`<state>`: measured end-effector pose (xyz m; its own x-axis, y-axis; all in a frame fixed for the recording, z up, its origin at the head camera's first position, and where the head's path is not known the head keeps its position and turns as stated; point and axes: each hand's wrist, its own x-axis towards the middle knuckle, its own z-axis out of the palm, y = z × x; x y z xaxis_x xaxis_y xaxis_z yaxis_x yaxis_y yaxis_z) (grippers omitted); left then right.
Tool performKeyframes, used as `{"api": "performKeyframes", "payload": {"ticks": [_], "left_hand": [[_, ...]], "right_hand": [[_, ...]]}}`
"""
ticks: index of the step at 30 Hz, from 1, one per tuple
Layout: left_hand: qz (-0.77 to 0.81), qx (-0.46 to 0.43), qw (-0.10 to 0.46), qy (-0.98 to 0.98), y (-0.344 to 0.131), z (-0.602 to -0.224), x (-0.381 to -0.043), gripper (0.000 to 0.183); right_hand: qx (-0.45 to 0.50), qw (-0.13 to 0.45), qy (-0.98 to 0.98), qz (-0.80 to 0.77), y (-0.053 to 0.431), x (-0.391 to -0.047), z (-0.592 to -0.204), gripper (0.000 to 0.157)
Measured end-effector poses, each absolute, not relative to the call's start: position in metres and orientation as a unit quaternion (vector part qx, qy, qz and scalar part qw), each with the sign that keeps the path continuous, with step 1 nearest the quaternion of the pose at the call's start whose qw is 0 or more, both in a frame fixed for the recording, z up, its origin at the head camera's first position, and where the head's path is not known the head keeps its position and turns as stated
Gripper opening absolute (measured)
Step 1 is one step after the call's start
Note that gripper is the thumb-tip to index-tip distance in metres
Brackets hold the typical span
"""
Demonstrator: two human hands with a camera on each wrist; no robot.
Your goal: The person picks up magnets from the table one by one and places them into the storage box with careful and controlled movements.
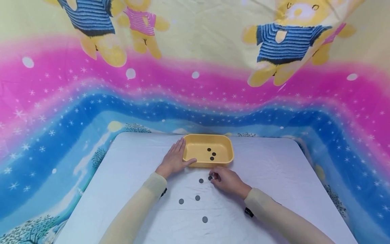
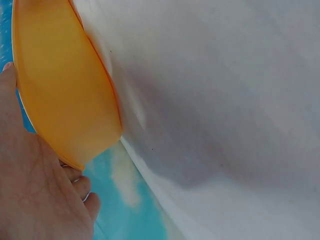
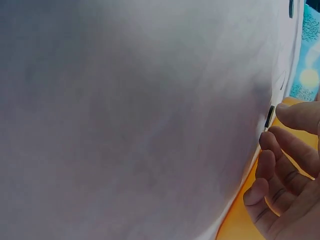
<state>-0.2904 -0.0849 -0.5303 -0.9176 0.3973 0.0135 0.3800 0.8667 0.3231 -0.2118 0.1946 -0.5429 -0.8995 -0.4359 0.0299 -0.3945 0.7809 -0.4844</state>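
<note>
**Head view: small dark discs beside a yellow tray**

Head view shows a table covered with a white cloth point(image 1: 274, 176). A shallow yellow plastic tray with rounded corners point(image 1: 226, 149) stands at the far middle of it. Three small dark round discs point(image 1: 212, 155) lie inside the tray, close together. Four more flat dark discs lie loose on the cloth in front of the tray: one point(image 1: 201, 181) near the right hand, two further toward the person point(image 1: 197, 198) point(image 1: 181, 201), and one nearest to the person point(image 1: 205, 219).

The left hand point(image 1: 174, 160) lies flat against the left side of the tray, fingers straight along its wall and the thumb pressed on the near corner; it steadies the tray and grips nothing. The right hand point(image 1: 226, 181) rests on the cloth just in front of the tray, its fingertips bent around a fifth loose disc point(image 1: 210, 178). In the right wrist view the thumb and fingers are close to this disc's edge point(image 3: 270, 116), but I cannot tell if the pinch is already closed.

In my judgement the discs are light, stiff and very thin, so they lie tight on the cloth. They are probably smooth and easy to lose. The best hold is at the rim, between thumb and forefinger, after tilting or sliding one edge up. The soft cloth may wrinkle under the fingers. The tray looks light and could slide if not held.
</note>
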Motion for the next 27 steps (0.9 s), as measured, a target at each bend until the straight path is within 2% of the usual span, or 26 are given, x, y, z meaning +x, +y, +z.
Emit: {"api": "performKeyframes", "payload": {"ticks": [9,27], "left_hand": [[0.162,0.201,0.02,0.966,-0.0852,-0.5341,-0.2913,0.114],[0.164,0.196,0.019,0.967,-0.0839,-0.5329,-0.2898,0.113]], "right_hand": [[-0.214,0.035,0.949,-0.229,0.1895,-0.2103,-0.5422,0.014],[-0.205,0.04,0.954,-0.215,0.1886,-0.2119,-0.5452,0.016]]}}
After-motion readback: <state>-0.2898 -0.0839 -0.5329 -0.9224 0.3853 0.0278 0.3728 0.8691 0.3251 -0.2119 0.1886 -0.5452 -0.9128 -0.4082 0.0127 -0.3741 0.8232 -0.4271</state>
